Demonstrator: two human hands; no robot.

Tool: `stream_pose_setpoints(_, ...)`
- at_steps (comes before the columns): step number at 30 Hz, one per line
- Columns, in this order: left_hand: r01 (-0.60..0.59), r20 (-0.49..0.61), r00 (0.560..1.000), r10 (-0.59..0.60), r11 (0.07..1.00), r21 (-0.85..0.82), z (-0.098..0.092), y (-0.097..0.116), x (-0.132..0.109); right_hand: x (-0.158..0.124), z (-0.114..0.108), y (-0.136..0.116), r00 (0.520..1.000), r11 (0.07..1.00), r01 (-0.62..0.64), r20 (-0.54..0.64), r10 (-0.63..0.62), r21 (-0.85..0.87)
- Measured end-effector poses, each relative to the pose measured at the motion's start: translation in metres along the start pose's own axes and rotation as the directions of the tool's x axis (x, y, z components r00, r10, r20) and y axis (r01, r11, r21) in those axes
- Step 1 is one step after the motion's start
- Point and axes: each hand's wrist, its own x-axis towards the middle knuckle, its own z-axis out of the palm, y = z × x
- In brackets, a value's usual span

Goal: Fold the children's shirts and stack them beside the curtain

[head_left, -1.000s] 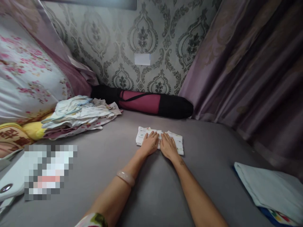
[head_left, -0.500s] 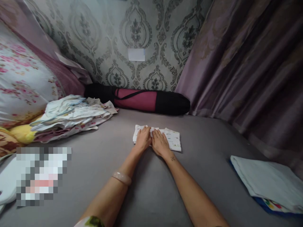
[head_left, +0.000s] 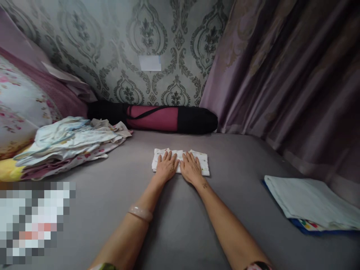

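A small white cloth with a sparse print (head_left: 205, 161) lies folded into a flat rectangle on the grey sheet (head_left: 180, 225). My left hand (head_left: 168, 165) rests flat on its left half, fingers spread and pointing away from me. On the right half, my right hand (head_left: 191, 167) presses down the same way, palm down with its fingers apart. A narrow strip of the cloth shows between the two hands. Neither hand grips anything. The parts of the cloth under my palms are hidden.
A loose heap of light clothes (head_left: 70, 138) lies at the left beside a floral pillow (head_left: 17, 105). Along the wall stretches a black and pink long bag (head_left: 153, 118). Folded pale cloths (head_left: 312, 198) sit at the right, near the purple curtain (head_left: 253, 75). Something at lower left is blurred out.
Both hands have spread across the cloth, the left hand's fingers now lying flatter and wider apart. The whole view has turned slightly to the right.
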Motion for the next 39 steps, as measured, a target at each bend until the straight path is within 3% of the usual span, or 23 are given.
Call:
stream_pose_setpoints(4, 0.091, -0.132, 0.987, -0.086, 0.995, 0.030, -0.001, -0.007, 0.000, -0.001, -0.007, 0.007, 0.993, 0.997, -0.076, -0.087, 0.074, -0.024)
stream_pose_setpoints(11, 0.166, 0.035, 0.985, -0.166, 0.986, 0.016, -0.001, -0.019, 0.001, -0.004, -0.002, 0.016, 0.984, 0.984, -0.174, -0.049, 0.172, -0.047)
stream_pose_setpoints(15, 0.172, -0.009, 0.985, -0.171, 0.985, 0.027, -0.006, -0.021, 0.001, -0.002, -0.008, 0.020, 0.985, 0.985, -0.173, -0.023, 0.172, -0.029)
stream_pose_setpoints(19, 0.232, -0.095, 0.969, -0.228, 0.972, 0.028, -0.006, -0.032, 0.001, 0.001, -0.015, 0.037, 0.962, 0.964, -0.263, -0.085, 0.258, -0.044)
stream_pose_setpoints(24, 0.270, 0.087, 0.960, -0.267, 0.962, -0.031, -0.001, -0.046, 0.004, 0.000, -0.009, 0.054, 0.945, 0.943, -0.326, -0.046, 0.323, -0.065)
stream_pose_setpoints(34, 0.272, 0.127, 0.956, -0.265, 0.961, -0.044, -0.003, -0.052, 0.011, 0.006, -0.014, 0.064, 0.956, 0.955, -0.292, -0.057, 0.289, -0.060)
stream_pose_setpoints(39, 0.127, 0.173, 0.978, -0.117, 0.991, -0.049, -0.019, -0.067, 0.032, 0.010, -0.014, 0.076, 0.974, 0.975, -0.218, -0.073, 0.215, -0.033)
